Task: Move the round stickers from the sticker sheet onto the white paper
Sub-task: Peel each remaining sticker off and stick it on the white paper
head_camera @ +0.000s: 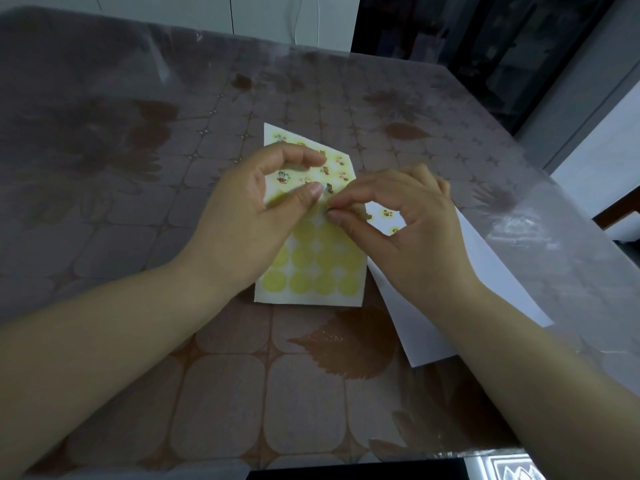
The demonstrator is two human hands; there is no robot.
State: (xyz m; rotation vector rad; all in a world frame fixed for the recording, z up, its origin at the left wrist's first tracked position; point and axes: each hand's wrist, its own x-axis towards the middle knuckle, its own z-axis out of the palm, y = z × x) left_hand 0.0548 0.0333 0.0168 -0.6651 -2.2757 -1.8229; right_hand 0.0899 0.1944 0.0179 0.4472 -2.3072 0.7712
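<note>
The biggest thing I see is the tabletop [138, 202]. It is brown with leaf pictures and has a shiny clear cover on it.

Next is the white paper [433, 323]. It lies flat on the right side, and one edge is tucked just under the sticker sheet [311, 271]. I think it sits that close so each sticker has only a short trip.

The sticker sheet lies in the middle, right in front of me. The near part shows only plain yellow circles where stickers are gone. The far part has picture stickers on it. So I judge the job is more than half done.

Now my 2 hands. The left hand [249, 216] is bent like a letter C. The tips of its thumb and first finger hold the sheet down, I think so that it will not lift when a sticker is pulled.

The right hand [408, 230] has its thumb and first finger pinched tight on the round sticker [329, 211], at the row where the pictures begin. The other fingers are curled out of the way. I cannot tell if the sticker is all the way off.

Smallest are the stuck stickers [387, 213] on the white paper, peeking out under the right hand.
</note>
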